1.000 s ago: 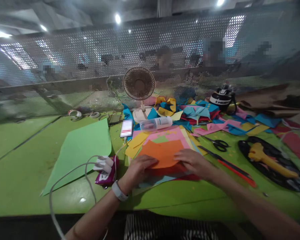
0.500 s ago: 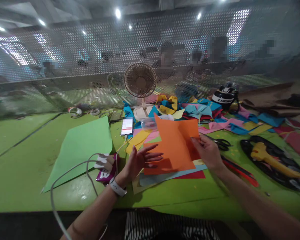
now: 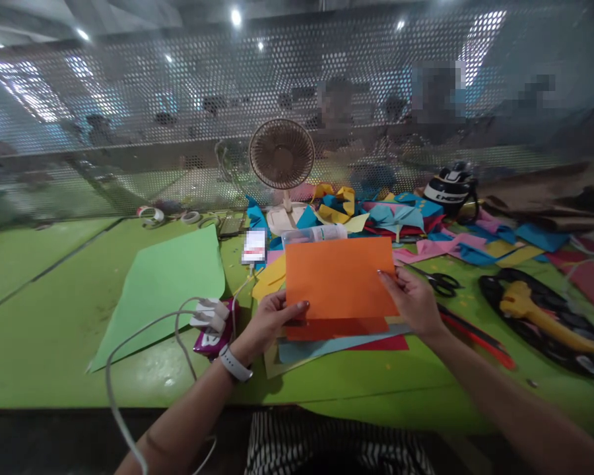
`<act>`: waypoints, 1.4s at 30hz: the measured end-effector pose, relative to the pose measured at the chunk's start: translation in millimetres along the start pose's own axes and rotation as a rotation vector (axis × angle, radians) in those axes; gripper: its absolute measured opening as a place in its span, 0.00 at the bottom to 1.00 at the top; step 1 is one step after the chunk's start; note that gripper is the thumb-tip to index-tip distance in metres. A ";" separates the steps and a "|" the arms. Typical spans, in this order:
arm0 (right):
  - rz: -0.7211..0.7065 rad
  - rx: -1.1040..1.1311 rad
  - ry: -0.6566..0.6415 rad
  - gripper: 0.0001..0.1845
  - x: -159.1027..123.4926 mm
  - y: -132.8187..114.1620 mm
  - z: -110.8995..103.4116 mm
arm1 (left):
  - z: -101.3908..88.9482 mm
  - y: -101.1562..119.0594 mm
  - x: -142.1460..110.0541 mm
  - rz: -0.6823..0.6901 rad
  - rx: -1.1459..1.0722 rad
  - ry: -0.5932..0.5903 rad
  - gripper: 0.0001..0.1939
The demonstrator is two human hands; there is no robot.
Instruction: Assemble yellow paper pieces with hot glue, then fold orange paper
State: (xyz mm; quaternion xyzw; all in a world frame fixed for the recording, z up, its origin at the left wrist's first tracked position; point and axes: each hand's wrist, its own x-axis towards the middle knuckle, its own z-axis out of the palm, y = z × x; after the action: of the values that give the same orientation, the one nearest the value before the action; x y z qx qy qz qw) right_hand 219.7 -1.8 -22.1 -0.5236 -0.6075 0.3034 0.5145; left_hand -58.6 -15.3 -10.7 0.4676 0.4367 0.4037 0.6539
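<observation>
An orange sheet of paper (image 3: 339,277) is held up between both hands, flat and tilted toward me. My left hand (image 3: 276,318) pinches its lower left corner, thumb on the near face. At the right edge, my right hand (image 3: 414,297) grips it with thumb in front and fingers behind. Just below lies more orange paper (image 3: 336,328), on top of light blue paper (image 3: 317,349), a red sheet (image 3: 393,343) and a pale yellow one (image 3: 275,368). Black-handled scissors (image 3: 443,284) rest right of my right hand.
Left is a large green sheet (image 3: 163,284) beside a purple box with plugged-in chargers (image 3: 210,320) and white cables. A small fan (image 3: 282,155), a phone (image 3: 254,246) and paper scraps (image 3: 341,201) stand behind. Rightward lie a red-and-black cutter (image 3: 478,336) and a yellow glue gun (image 3: 544,316) on a black tray.
My left hand, open and apart from the sheet before, has closed on its left corner. The orange sheet, bent earlier, is now stretched flat and level between my hands.
</observation>
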 end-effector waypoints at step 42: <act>-0.389 -0.623 -0.503 0.24 -16.5 4.2 13.6 | -2.7 -16.5 5.5 0.406 1.042 0.056 0.17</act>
State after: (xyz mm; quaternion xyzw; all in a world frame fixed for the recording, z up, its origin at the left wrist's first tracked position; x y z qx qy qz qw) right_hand 206.9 -14.0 -34.8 -0.4394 -0.8634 0.1213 0.2161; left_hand -57.6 -13.4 -28.2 0.7929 0.4966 0.2647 0.2338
